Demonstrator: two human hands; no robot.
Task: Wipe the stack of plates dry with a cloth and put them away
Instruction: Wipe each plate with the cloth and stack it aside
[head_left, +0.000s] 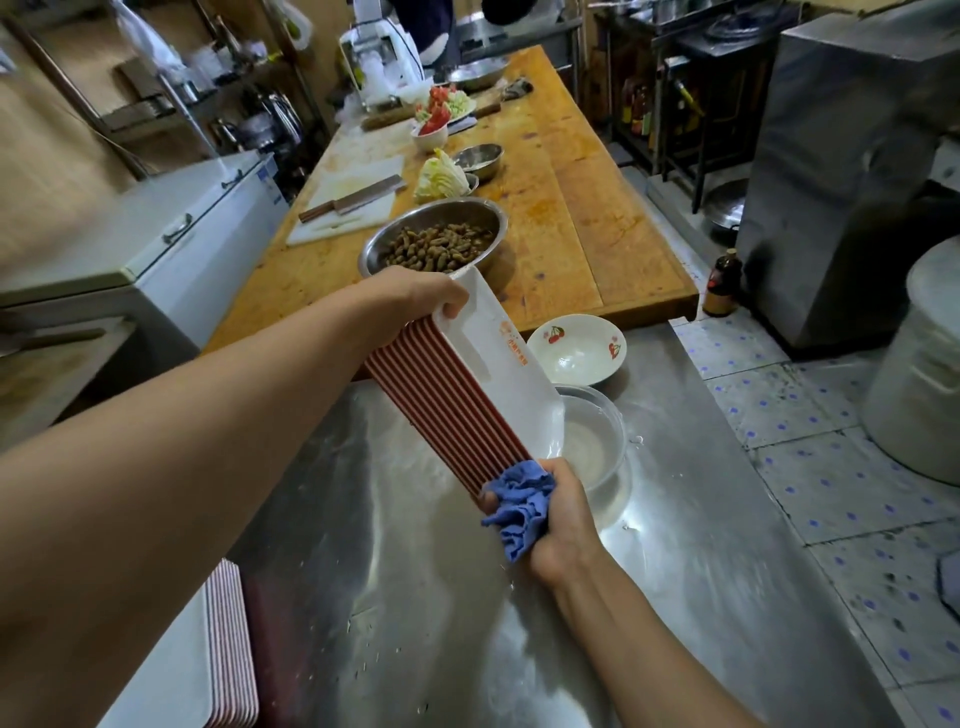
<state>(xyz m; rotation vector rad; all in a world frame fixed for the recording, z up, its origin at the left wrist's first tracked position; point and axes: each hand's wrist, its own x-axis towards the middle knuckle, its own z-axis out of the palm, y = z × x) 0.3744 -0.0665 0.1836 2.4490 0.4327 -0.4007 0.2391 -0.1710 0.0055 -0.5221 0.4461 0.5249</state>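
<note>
A stack of rectangular plates (452, 395), white inside with red rims, is held on edge above the steel counter (415, 597). My left hand (421, 293) grips the stack's far end, fingers curled over the top plate. My right hand (556, 519) grips the near end and holds a crumpled blue cloth (517, 506) against the red edges. A second stack of the same plates (228, 644) lies flat at the counter's lower left.
A clear glass bowl (597, 441) and a white bowl with cherry print (579, 348) sit just right of the held stack. Beyond is a wooden table (571, 218) with a steel bowl of peanuts (436, 241), cabbage and a cleaver on a board. A chest freezer (156, 244) stands left.
</note>
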